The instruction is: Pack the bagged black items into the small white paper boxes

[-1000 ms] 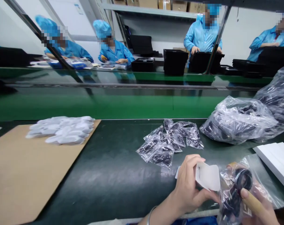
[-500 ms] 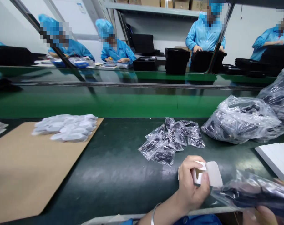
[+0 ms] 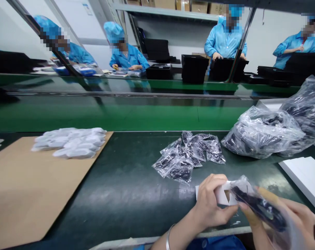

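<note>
My left hand point(image 3: 208, 201), a metal bangle on its wrist, is closed around a small white box point(image 3: 221, 195). The box lies on its side, its open end facing right. In my right hand point(image 3: 296, 211) is a clear plastic bag with a coiled black cable point(image 3: 266, 210), tilted, its upper left tip at the mouth of the box. Part of the bag and the fingers is blurred. Beyond my hands a pile of similar bagged black cables point(image 3: 183, 158) lies on the dark green work surface point(image 3: 126, 194).
White wrapped pieces point(image 3: 71, 140) rest on a brown cardboard sheet point(image 3: 40, 184) at left. Large clear bags of cables point(image 3: 261, 133) and a white box point(image 3: 303, 177) stand at right. Across the line, people in blue work beside black trays point(image 3: 195, 69).
My right hand has brought the bagged cable left and up to the open box end. The left hand still holds the box; its flap is now behind the bag.
</note>
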`<act>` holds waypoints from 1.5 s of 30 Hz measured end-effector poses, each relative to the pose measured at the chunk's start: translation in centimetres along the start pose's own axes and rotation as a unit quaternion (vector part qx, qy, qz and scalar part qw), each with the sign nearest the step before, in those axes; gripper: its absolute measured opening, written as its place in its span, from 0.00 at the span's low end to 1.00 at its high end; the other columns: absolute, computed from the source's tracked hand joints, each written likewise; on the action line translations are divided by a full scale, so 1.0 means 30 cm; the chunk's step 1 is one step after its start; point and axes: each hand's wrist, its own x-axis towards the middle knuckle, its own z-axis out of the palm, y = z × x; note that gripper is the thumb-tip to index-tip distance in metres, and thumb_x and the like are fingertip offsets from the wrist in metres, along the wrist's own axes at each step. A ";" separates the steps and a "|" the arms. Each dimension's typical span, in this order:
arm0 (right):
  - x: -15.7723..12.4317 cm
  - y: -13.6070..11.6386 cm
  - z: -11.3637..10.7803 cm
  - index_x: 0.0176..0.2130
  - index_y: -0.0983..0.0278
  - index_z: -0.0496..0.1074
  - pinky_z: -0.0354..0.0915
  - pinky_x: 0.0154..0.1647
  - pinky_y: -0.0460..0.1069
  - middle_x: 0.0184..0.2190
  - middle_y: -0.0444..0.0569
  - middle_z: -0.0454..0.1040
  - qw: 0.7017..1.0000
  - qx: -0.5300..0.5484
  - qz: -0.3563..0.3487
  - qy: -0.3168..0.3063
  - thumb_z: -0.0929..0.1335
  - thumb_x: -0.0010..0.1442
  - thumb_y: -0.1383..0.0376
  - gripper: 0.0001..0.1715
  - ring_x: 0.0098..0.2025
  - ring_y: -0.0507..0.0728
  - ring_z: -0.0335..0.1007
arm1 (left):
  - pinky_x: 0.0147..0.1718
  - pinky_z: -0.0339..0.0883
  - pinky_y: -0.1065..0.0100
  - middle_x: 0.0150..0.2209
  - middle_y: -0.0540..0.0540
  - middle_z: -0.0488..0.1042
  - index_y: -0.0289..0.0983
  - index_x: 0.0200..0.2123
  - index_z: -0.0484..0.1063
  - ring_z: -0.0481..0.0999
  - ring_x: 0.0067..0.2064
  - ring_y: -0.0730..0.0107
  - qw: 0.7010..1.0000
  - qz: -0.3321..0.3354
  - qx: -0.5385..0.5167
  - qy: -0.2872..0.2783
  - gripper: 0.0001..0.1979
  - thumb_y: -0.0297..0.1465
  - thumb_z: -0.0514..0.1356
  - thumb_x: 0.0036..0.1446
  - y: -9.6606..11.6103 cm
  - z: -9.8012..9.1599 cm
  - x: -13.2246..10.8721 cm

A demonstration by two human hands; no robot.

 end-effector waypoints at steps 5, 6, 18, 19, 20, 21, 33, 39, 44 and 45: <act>0.036 0.057 0.013 0.51 0.60 0.71 0.59 0.35 0.49 0.32 0.47 0.72 0.997 0.010 -0.058 -0.048 0.73 0.57 0.63 0.21 0.31 0.54 0.63 | 0.26 0.73 0.68 0.35 0.45 0.77 0.38 0.51 0.61 0.78 0.30 0.66 0.997 -0.027 0.066 -0.011 0.21 0.42 0.59 0.60 0.006 -0.001 -0.008; 0.043 0.063 0.018 0.50 0.61 0.71 0.59 0.34 0.49 0.30 0.46 0.71 0.995 0.008 -0.072 -0.067 0.72 0.59 0.63 0.19 0.29 0.53 0.62 | 0.25 0.73 0.69 0.34 0.46 0.77 0.38 0.50 0.62 0.78 0.29 0.67 0.996 -0.026 0.077 -0.019 0.19 0.40 0.60 0.59 0.011 -0.003 -0.004; 0.034 0.057 0.034 0.46 0.58 0.70 0.60 0.44 0.55 0.38 0.48 0.71 0.994 0.108 -0.021 -0.022 0.71 0.56 0.71 0.18 0.41 0.58 0.65 | 0.27 0.75 0.69 0.34 0.47 0.78 0.38 0.49 0.64 0.79 0.29 0.68 0.994 -0.042 0.102 0.014 0.23 0.38 0.67 0.55 0.022 0.000 -0.004; 0.043 0.056 0.038 0.44 0.59 0.71 0.59 0.46 0.56 0.39 0.49 0.72 0.994 0.098 -0.031 -0.040 0.70 0.57 0.71 0.14 0.43 0.59 0.65 | 0.27 0.75 0.69 0.34 0.47 0.78 0.38 0.49 0.64 0.79 0.28 0.68 0.994 -0.043 0.099 0.012 0.23 0.38 0.67 0.54 0.023 0.000 -0.005; 0.054 0.055 0.043 0.42 0.59 0.71 0.58 0.49 0.58 0.40 0.50 0.72 0.994 0.081 -0.044 -0.060 0.70 0.59 0.70 0.11 0.47 0.61 0.65 | 0.27 0.75 0.69 0.34 0.46 0.78 0.39 0.49 0.64 0.79 0.28 0.68 0.994 -0.043 0.098 0.011 0.22 0.37 0.66 0.55 0.024 0.000 -0.005; 0.064 0.052 0.049 0.41 0.60 0.70 0.56 0.52 0.59 0.42 0.51 0.71 0.993 0.065 -0.059 -0.081 0.69 0.60 0.70 0.08 0.51 0.63 0.64 | 0.28 0.75 0.68 0.34 0.46 0.78 0.39 0.49 0.63 0.79 0.29 0.67 0.994 -0.045 0.098 0.010 0.21 0.36 0.65 0.55 0.025 0.000 -0.004; 0.038 0.059 0.035 0.48 0.59 0.71 0.45 0.66 0.61 0.66 0.52 0.54 0.989 0.038 -0.102 -0.103 0.68 0.59 0.69 0.16 0.71 0.70 0.40 | 0.30 0.76 0.68 0.36 0.46 0.77 0.39 0.49 0.64 0.79 0.31 0.67 0.988 -0.102 0.096 0.058 0.25 0.37 0.69 0.51 0.015 -0.017 -0.029; 0.054 0.028 0.069 0.37 0.59 0.74 0.44 0.66 0.64 0.65 0.50 0.57 0.979 0.073 -0.110 -0.158 0.66 0.59 0.70 0.08 0.72 0.70 0.39 | 0.25 0.71 0.69 0.33 0.47 0.76 0.39 0.48 0.63 0.75 0.27 0.70 0.991 -0.051 0.106 0.058 0.15 0.37 0.60 0.60 0.016 -0.011 -0.018; 0.040 0.025 0.093 0.35 0.60 0.73 0.40 0.67 0.65 0.61 0.52 0.61 0.974 0.042 -0.160 -0.157 0.67 0.58 0.69 0.06 0.72 0.69 0.38 | 0.27 0.73 0.68 0.34 0.47 0.77 0.39 0.49 0.64 0.77 0.28 0.69 0.989 -0.064 0.128 0.035 0.17 0.40 0.60 0.62 0.023 -0.017 -0.005; 0.033 0.032 0.092 0.38 0.59 0.74 0.42 0.66 0.66 0.61 0.52 0.62 0.976 0.059 -0.154 -0.144 0.67 0.57 0.70 0.09 0.71 0.69 0.40 | 0.27 0.73 0.68 0.34 0.47 0.77 0.39 0.49 0.64 0.77 0.28 0.69 0.989 -0.065 0.128 0.040 0.17 0.41 0.60 0.62 0.023 -0.018 -0.006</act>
